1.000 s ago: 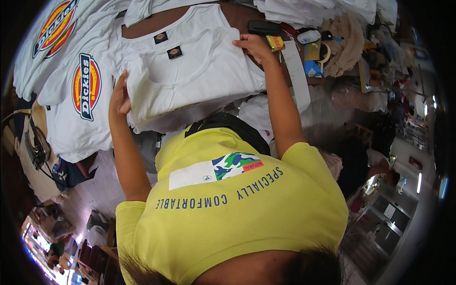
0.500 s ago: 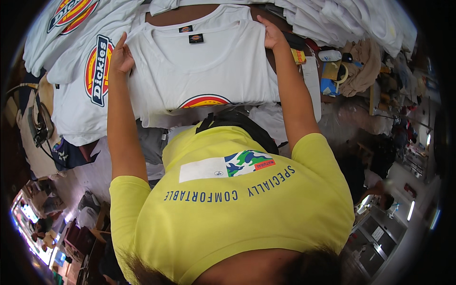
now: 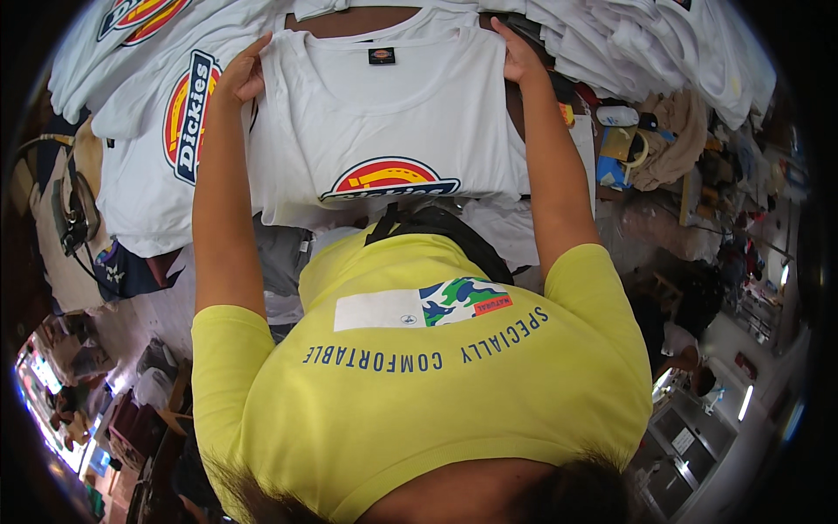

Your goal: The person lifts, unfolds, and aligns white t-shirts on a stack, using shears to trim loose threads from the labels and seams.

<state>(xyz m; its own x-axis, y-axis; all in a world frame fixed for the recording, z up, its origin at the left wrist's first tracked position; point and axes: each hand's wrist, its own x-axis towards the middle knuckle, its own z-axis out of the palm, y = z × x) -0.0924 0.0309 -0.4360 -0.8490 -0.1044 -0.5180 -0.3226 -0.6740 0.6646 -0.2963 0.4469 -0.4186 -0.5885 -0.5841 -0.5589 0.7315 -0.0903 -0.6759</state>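
As the shirt lies flat on the table: the white T-shirt (image 3: 384, 122) sits face up in front of the person, collar away from them, with a red, yellow and blue round print at its near edge.
Progress: body spread smooth and both sleeve edges look tucked in, giving straight sides; the lengthwise fold toward the collar does not look made yet, I judge.
Left hand (image 3: 243, 77): fingers curled on the shirt's left shoulder edge, pinching the cloth.
Right hand (image 3: 517, 59): fingers together, pressing and gripping the right shoulder edge.
Fabric: soft cotton knit, matte, light creases, ribbed neckline with a small dark label (image 3: 381, 55) inside.
To the left: more printed white shirts (image 3: 166, 131) overlapping, same round emblem.
To the upper right: stack of folded white shirts (image 3: 663, 52), soft rounded edges.
Right side: clutter with a tape roll (image 3: 635, 148) and beige cloth (image 3: 676, 140).
Near: the person's yellow T-shirt (image 3: 419, 384).
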